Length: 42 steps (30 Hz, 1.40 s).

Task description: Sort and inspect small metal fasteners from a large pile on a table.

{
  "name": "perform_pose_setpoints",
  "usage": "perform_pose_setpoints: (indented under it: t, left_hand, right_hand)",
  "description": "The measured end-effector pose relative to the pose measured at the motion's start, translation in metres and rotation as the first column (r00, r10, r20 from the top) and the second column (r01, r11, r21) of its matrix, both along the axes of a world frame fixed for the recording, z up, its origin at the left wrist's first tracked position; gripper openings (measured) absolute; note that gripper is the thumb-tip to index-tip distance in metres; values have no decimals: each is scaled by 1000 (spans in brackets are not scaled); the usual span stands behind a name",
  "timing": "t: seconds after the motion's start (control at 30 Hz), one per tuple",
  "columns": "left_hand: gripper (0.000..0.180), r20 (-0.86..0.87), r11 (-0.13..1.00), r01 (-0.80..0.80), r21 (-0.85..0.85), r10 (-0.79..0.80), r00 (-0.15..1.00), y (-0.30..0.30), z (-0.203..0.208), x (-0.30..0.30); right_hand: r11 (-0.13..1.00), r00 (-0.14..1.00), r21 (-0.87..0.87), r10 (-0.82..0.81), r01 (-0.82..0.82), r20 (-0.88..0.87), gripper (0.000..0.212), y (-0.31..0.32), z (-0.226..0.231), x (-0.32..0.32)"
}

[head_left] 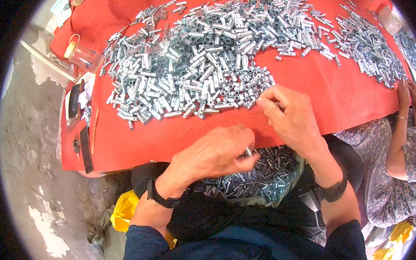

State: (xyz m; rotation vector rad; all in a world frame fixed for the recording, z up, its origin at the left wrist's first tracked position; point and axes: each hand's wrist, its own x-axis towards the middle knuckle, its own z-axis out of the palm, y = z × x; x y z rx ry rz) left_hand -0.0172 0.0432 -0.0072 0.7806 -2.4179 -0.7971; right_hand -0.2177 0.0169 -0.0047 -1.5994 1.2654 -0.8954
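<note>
Hundreds of small metal sleeves (207,59) lie heaped on the red-covered desk (314,84). One bag (280,181) in the lap holds many more. Left hand (216,154) pinches one sleeve (248,152) above the bag, grip closed. Right hand (288,115) rests at the heap's edge, fingers curled; whether it holds anything is unclear.

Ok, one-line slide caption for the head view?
Left hand holds a small metal sleeve over a lap bag; right hand picks from the pile on red cloth.
</note>
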Motion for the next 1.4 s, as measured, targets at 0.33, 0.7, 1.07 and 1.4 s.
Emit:
perform_pose_setpoints:
  t: [0.33, 0.7, 1.07, 1.4]
  left_hand:
    - [25, 248, 999, 4, -38, 6, 969, 14, 18, -8]
    - [19, 328, 801, -268, -535, 490, 808, -28, 8, 27]
    - [23, -71, 868, -331, -372, 328, 942, -27, -2, 20]
    - [28, -85, 894, -281, -351, 268, 960, -27, 2, 22]
  right_hand:
    - [841, 874, -488, -40, -232, -484, 12, 2, -19, 19]
    - [807, 734, -442, -16, -392, -679, 13, 2, -10, 32]
    - [990, 992, -95, 109, -103, 59, 10, 9, 6, 11]
    - [993, 977, -70, 110, -98, 182, 6, 10, 6, 14]
